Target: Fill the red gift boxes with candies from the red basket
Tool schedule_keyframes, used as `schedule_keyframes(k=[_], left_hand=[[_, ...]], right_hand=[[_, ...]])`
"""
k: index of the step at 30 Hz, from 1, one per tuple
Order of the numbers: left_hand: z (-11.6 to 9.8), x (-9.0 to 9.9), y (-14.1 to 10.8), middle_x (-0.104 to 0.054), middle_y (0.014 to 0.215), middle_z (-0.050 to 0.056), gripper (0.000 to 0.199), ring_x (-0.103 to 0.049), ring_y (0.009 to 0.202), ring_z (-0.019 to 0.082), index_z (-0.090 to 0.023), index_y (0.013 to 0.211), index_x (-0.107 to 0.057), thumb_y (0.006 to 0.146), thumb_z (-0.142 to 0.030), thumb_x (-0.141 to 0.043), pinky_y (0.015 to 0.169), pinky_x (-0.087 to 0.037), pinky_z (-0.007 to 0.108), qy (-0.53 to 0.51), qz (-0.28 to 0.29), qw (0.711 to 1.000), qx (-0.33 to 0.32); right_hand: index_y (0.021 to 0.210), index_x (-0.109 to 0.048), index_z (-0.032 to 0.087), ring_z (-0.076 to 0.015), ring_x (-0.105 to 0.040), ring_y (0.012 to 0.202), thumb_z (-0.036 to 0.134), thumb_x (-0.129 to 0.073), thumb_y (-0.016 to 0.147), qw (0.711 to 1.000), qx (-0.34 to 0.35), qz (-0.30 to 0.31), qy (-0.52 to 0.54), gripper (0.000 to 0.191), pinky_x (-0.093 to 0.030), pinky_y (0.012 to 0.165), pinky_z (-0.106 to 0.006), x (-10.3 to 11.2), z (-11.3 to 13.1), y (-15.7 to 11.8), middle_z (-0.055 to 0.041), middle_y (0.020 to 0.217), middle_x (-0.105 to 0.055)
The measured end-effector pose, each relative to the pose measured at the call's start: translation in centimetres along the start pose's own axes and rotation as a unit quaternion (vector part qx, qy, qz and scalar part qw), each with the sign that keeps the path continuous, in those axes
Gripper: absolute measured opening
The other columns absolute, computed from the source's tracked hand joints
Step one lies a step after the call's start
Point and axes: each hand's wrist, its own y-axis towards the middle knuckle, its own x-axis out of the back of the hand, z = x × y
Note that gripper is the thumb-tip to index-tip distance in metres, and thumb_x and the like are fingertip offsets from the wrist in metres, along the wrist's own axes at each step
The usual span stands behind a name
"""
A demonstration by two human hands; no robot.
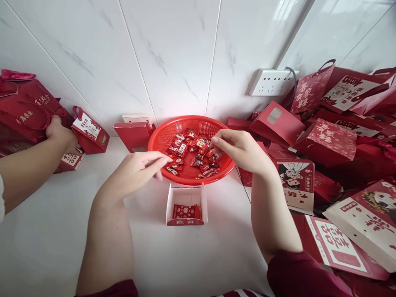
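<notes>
A red plastic basket (154,159) holds several small wrapped candies (201,143), mostly in red wrappers. My left hand (136,171) is over the basket's near left rim, thumb and index fingertips brought together in a pinch. On the opposite side, my right hand (239,148) reaches over the rim with its fingers curled and thumb pressed toward them above the candies. Whatever either pinch contains is too small or hidden to make out. In front of the basket stands a small open box (187,222), white inside, with red wrapped packets (185,211) in it.
Another person's hand (62,134) is at the left, between red gift bags (26,111) and a red box (89,132). Many red and white boxes (332,138) are piled at the right. A power strip (272,81) is on the tiled wall; a red box (133,136) stands behind my left hand.
</notes>
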Motion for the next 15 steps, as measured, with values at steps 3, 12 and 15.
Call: schedule_keyframes(k=[3, 12, 15], left_hand=[[0.2, -0.4, 0.4, -0.066, 0.06, -0.001, 0.035, -0.057, 0.054, 0.016, -0.024, 0.074, -0.073, 0.089, -0.049, -0.054, 0.053, -0.04, 0.024, -0.001, 0.098, 0.995, 0.002], [0.9, -1.3, 2.1, -0.071, 0.069, -0.002, 0.019, -0.064, 0.066, 0.02, -0.028, 0.072, -0.078, 0.078, -0.033, -0.061, 0.057, -0.045, 0.025, -0.048, 0.149, 0.988, -0.018], [1.3, -1.4, 2.3, -0.073, 0.073, -0.002, 0.018, -0.065, 0.069, 0.02, -0.03, 0.08, -0.079, 0.078, -0.031, -0.061, 0.059, -0.047, 0.026, -0.043, 0.151, 0.988, -0.012]], right_hand=[[0.092, -0.06, 0.018, -0.0171, -0.061, 0.078, 0.035, -0.033, 0.103, 0.98, -0.043, 0.109, -0.16, 0.033, -0.042, 0.069, -0.028, -1.1, -2.6, 2.5, -0.0054, 0.091, -0.069], [0.103, -0.066, 0.013, -0.0192, -0.064, 0.096, 0.033, -0.055, 0.097, 0.871, -0.126, 0.343, -0.329, 0.023, -0.051, 0.089, -0.04, -6.5, -6.7, 5.4, -0.0089, 0.107, -0.067], [0.106, -0.065, 0.013, -0.0185, -0.065, 0.096, 0.036, -0.056, 0.097, 0.858, -0.128, 0.375, -0.327, 0.026, -0.052, 0.088, -0.04, -6.7, -6.8, 5.3, -0.0082, 0.108, -0.067]])
